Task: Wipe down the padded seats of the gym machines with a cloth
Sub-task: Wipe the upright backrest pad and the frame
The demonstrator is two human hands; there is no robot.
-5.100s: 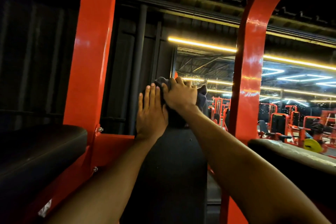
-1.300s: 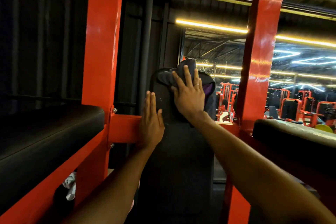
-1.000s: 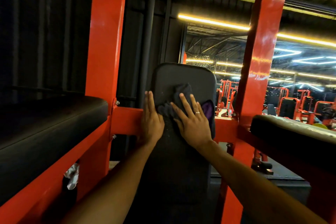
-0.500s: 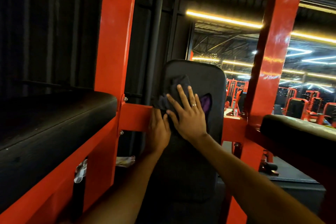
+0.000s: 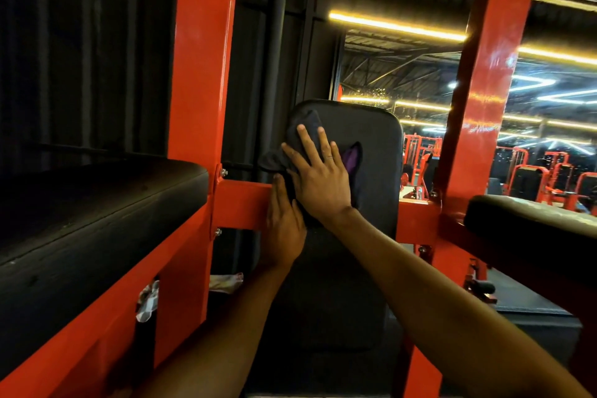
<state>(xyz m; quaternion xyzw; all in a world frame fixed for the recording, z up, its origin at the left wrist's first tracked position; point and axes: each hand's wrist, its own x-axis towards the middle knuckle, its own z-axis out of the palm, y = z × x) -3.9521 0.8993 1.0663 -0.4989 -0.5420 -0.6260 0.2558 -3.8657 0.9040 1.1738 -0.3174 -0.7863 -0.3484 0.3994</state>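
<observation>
Right hand (image 5: 319,181) flat on cloth (image 5: 302,134) against centre pad (image 5: 374,152); left hand (image 5: 284,223) just below, at pad's left edge; left side pad (image 5: 97,203) and right side pad (image 5: 533,223) flanking.

Dim, murky foreground; yellow strip lights (image 5: 397,26) glare, edges bend.

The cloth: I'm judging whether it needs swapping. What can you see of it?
The cloth is dark grey, soft-looking fabric, crumpled, with a purple fold showing beside the right hand, whose spread fingers press it against the upper left of the upright black pad. Its left corner overhangs the pad's edge. The left hand lies below.
</observation>
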